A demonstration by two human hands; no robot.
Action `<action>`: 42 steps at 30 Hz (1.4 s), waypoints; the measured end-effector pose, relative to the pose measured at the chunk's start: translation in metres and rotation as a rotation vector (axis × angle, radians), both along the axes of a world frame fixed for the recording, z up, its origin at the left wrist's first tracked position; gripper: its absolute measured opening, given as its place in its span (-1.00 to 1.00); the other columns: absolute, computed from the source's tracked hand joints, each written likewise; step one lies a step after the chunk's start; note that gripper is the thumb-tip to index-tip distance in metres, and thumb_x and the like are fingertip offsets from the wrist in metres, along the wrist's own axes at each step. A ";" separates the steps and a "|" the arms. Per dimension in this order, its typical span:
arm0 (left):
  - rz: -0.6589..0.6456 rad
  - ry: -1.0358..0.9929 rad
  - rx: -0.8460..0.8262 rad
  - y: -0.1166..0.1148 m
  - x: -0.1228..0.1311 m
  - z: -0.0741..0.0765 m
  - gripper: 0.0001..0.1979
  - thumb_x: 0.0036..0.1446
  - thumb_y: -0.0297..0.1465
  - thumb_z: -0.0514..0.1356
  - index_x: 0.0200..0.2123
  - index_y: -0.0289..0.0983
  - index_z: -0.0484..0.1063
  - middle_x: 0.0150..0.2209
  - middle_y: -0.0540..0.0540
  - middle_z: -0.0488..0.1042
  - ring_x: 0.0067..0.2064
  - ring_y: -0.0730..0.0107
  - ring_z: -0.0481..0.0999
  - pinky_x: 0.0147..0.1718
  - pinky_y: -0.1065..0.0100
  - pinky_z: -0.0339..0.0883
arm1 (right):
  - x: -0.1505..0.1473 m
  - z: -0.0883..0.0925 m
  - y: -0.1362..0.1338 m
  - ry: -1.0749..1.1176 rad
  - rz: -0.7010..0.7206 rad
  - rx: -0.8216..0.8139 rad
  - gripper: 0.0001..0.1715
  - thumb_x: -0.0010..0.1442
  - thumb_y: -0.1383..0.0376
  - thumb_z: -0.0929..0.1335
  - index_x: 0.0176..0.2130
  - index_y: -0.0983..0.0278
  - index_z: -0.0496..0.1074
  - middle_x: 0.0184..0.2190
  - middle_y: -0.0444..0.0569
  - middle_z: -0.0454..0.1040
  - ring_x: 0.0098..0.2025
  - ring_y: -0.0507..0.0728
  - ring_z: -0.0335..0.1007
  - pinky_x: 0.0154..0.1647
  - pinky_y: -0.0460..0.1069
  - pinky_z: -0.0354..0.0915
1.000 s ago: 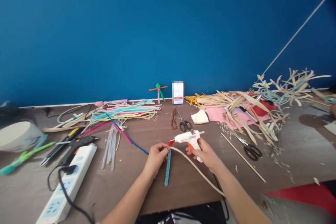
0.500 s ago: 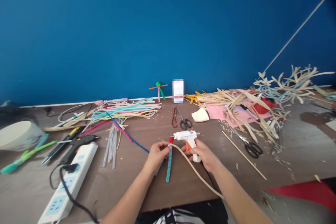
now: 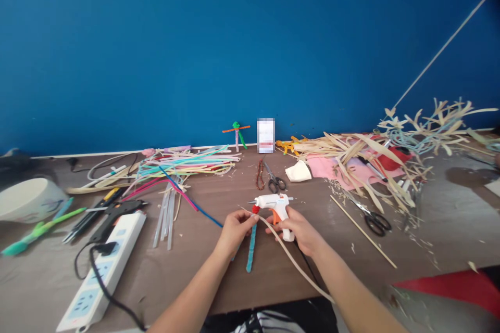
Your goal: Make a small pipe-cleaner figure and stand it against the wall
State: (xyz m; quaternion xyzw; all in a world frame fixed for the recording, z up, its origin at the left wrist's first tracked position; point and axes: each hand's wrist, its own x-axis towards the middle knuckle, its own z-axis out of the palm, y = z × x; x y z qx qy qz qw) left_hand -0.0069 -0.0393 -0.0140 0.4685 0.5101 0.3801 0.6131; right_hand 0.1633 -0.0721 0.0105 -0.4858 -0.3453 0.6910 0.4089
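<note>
My left hand (image 3: 235,229) pinches a light-blue fuzzy pipe-cleaner piece (image 3: 252,250) that hangs down from the fingertips. A small red tuft (image 3: 255,209) sits at its top. From the same fingertips a thin beige strip (image 3: 291,261) curves down to the right, passing under my right forearm. Wrapped around the handle of a white hot glue gun (image 3: 272,201) is my right hand (image 3: 300,230), its fingers near the orange trigger (image 3: 277,217). The gun's nozzle points left, just above the red tuft; whether they touch I cannot tell.
Scissors (image 3: 276,183) and a brown bead string (image 3: 260,175) lie beyond the gun. Left are pipe cleaners (image 3: 187,161), clear glue sticks (image 3: 166,216), a black glue gun (image 3: 117,214) and a power strip (image 3: 105,270). Dried strips (image 3: 336,145) and more scissors (image 3: 377,222) lie right.
The glue gun has shifted slightly left, bringing its nozzle over the red tuft. My left hand stays nearly in place with the pipe-cleaner piece.
</note>
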 end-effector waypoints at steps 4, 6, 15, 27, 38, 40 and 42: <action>0.002 -0.016 -0.004 0.000 0.001 0.003 -0.70 -0.22 -0.21 0.24 -0.57 -0.37 0.38 -0.75 0.10 0.20 -0.69 0.61 0.13 -0.68 0.51 0.00 | -0.002 -0.001 0.002 0.000 0.019 0.005 -0.57 -0.14 0.39 0.27 -0.18 0.26 0.27 -0.24 -0.04 0.40 -0.33 0.11 0.42 -0.49 -0.09 0.25; 0.001 -0.029 -0.011 -0.001 0.000 0.004 -0.71 -0.23 -0.22 0.24 -0.57 -0.36 0.38 -0.75 0.10 0.20 -0.70 0.61 0.14 -0.68 0.51 -0.01 | -0.001 -0.001 0.002 -0.001 0.018 0.010 -0.59 -0.14 0.39 0.28 -0.19 0.26 0.27 -0.25 -0.04 0.41 -0.33 0.11 0.42 -0.50 -0.09 0.25; -0.013 -0.057 -0.031 -0.001 -0.002 0.005 -0.78 -0.21 -0.30 0.23 -0.57 -0.37 0.40 -0.72 0.08 0.23 -0.67 0.61 0.15 -0.65 0.51 0.01 | -0.001 0.012 0.001 0.033 -0.012 0.057 -0.56 -0.14 0.42 0.26 -0.17 0.29 0.27 -0.34 -0.04 0.45 -0.35 0.08 0.38 -0.48 -0.10 0.23; 0.040 -0.082 -0.065 -0.002 0.000 0.006 -0.85 -0.25 -0.36 0.20 -0.60 -0.36 0.39 -0.74 0.09 0.23 -0.69 0.62 0.14 -0.67 0.52 0.01 | -0.002 0.012 0.002 0.012 0.043 0.129 -0.60 -0.16 0.45 0.24 -0.22 0.27 0.31 -0.33 -0.08 0.46 -0.35 0.06 0.34 -0.47 -0.12 0.18; -0.007 -0.097 -0.052 -0.002 -0.001 0.005 -0.83 -0.21 -0.34 0.20 -0.60 -0.36 0.39 -0.73 0.09 0.21 -0.68 0.62 0.12 -0.66 0.51 -0.03 | -0.006 0.025 0.004 0.021 0.079 0.116 -0.55 -0.22 0.49 0.23 -0.24 0.28 0.35 -0.33 -0.12 0.48 -0.35 0.05 0.34 -0.42 -0.12 0.17; -0.019 -0.107 -0.049 -0.002 -0.001 0.004 -0.84 -0.22 -0.35 0.20 -0.61 -0.36 0.39 -0.73 0.08 0.22 -0.68 0.62 0.11 -0.66 0.51 -0.03 | -0.006 0.023 0.005 0.041 0.088 0.115 -0.53 -0.22 0.49 0.22 -0.22 0.27 0.34 -0.33 -0.13 0.47 -0.36 0.04 0.33 -0.43 -0.12 0.16; -0.031 -0.115 -0.049 -0.002 -0.002 0.004 -0.85 -0.23 -0.36 0.20 -0.62 -0.36 0.40 -0.73 0.08 0.22 -0.67 0.62 0.11 -0.65 0.51 -0.02 | -0.006 0.021 0.005 0.052 0.096 0.122 -0.53 -0.20 0.50 0.22 -0.21 0.27 0.34 -0.32 -0.13 0.46 -0.37 0.03 0.33 -0.43 -0.13 0.16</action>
